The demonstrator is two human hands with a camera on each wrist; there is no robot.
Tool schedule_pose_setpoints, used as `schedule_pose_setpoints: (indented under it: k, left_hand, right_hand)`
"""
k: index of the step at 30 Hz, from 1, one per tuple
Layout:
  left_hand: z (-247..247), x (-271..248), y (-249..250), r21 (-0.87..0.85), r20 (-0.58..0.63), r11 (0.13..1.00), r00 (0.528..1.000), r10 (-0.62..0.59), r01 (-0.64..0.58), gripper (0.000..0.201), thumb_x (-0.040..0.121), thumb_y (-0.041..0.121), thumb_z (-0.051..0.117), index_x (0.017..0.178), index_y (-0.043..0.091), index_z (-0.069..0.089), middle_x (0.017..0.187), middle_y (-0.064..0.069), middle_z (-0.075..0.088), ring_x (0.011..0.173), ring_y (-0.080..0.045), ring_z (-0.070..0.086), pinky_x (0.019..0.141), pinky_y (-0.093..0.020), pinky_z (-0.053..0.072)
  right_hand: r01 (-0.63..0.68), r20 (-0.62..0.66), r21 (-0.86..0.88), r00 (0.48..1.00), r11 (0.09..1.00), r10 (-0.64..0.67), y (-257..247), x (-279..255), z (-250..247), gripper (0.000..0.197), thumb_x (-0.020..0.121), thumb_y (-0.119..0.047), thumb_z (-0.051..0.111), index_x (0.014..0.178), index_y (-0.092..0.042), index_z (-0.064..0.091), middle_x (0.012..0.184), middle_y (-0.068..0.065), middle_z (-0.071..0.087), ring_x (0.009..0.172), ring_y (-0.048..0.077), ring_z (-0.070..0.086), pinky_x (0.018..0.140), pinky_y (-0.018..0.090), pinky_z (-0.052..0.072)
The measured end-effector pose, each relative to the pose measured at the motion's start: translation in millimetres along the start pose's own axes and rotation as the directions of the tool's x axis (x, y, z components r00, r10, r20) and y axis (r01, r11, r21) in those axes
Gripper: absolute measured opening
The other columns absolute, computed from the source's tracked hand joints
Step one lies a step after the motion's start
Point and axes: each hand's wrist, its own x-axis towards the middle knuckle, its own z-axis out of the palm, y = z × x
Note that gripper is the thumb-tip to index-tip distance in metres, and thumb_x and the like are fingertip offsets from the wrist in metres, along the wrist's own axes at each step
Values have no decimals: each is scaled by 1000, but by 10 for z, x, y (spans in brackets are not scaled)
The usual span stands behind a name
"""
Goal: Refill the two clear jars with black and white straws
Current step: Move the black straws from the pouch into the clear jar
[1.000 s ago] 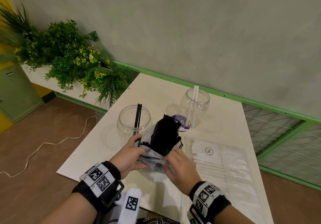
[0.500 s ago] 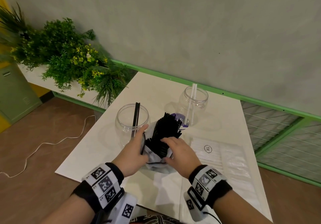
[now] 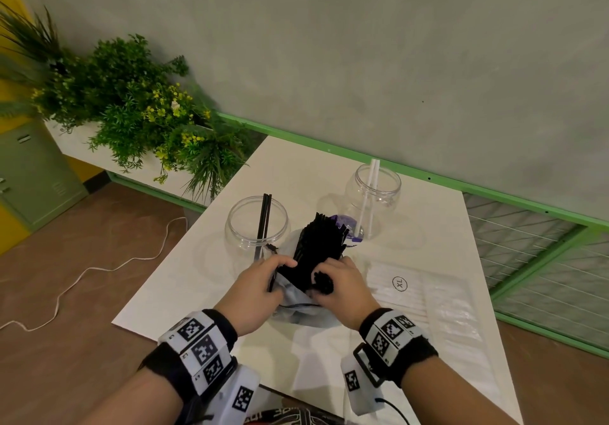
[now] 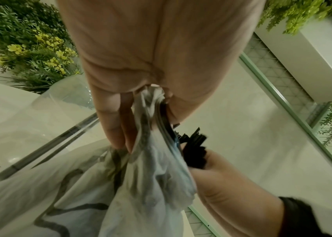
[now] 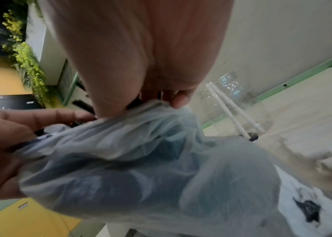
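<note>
A bundle of black straws (image 3: 321,246) sticks up out of a crumpled clear plastic bag (image 3: 296,296) in front of two clear jars. My left hand (image 3: 263,279) pinches the bag's edge (image 4: 152,102) between thumb and fingers. My right hand (image 3: 333,281) grips the lower part of the black straws (image 4: 194,154) through the bag's mouth. The left jar (image 3: 257,223) holds two black straws (image 3: 263,220). Two white straws (image 3: 369,200) stand in the right jar (image 3: 377,197).
A flat clear pack of white straws marked XL (image 3: 421,296) lies on the white table (image 3: 438,220) to the right of my hands. Green plants (image 3: 131,111) stand beyond the table's left edge. A green rail and wire mesh (image 3: 534,250) border the right side.
Both hands have slid up the bag toward the straws. The right hand moved from the bag's lower edge to the black bundle, and more of the bag is bunched below the straws.
</note>
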Motion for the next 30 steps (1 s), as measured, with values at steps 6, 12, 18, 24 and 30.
schedule_pose_setpoints:
  k: [6, 12, 18, 24, 30]
  left_hand:
    - [46, 38, -23, -16, -78, 1000, 997, -22, 21, 40, 85, 4, 52, 109, 36, 53, 113, 3, 58, 99, -9, 56, 85, -23, 47]
    - [74, 47, -20, -23, -61, 1000, 998, -21, 20, 40, 85, 6, 52, 106, 41, 52, 111, 3, 58, 99, -10, 56, 86, -24, 47]
    - [60, 46, -13, -14, -62, 1000, 998, -16, 16, 37, 86, 7, 53, 107, 38, 52, 106, 5, 56, 89, -4, 54, 74, -14, 41]
    - [46, 26, -2, -15, -67, 1000, 998, -3, 2, 34, 87, 9, 54, 106, 37, 51, 109, 6, 56, 92, -1, 52, 69, -9, 38]
    - [61, 30, -3, -23, -71, 1000, 997, 8, -10, 35, 87, 9, 55, 103, 40, 51, 112, 6, 57, 100, -5, 54, 80, -15, 41]
  right_hand:
    - [73, -460, 23, 886, 997, -55, 77, -111, -91, 25, 76, -19, 75, 91, -14, 56, 94, -3, 55, 88, 13, 43, 80, 25, 38]
    - [79, -610, 42, 791, 996, -37, 64, -61, -208, 75, 74, -9, 74, 137, -18, 33, 138, 6, 29, 130, 21, 33, 110, 38, 33]
    - [142, -310, -265, 924, 954, -224, 225, 88, -303, 48, 88, -17, 49, 136, -15, 50, 142, 3, 47, 135, 26, 38, 105, 49, 40]
    - [122, -407, 46, 909, 991, -93, 316, -11, -234, 37, 96, -8, 47, 133, -9, 53, 150, -4, 37, 136, 12, 38, 111, 30, 36]
    - [36, -285, 245, 958, 969, 37, 303, -44, -285, 55, 95, -44, 44, 144, -20, 38, 155, -15, 21, 142, 0, 19, 116, 19, 19]
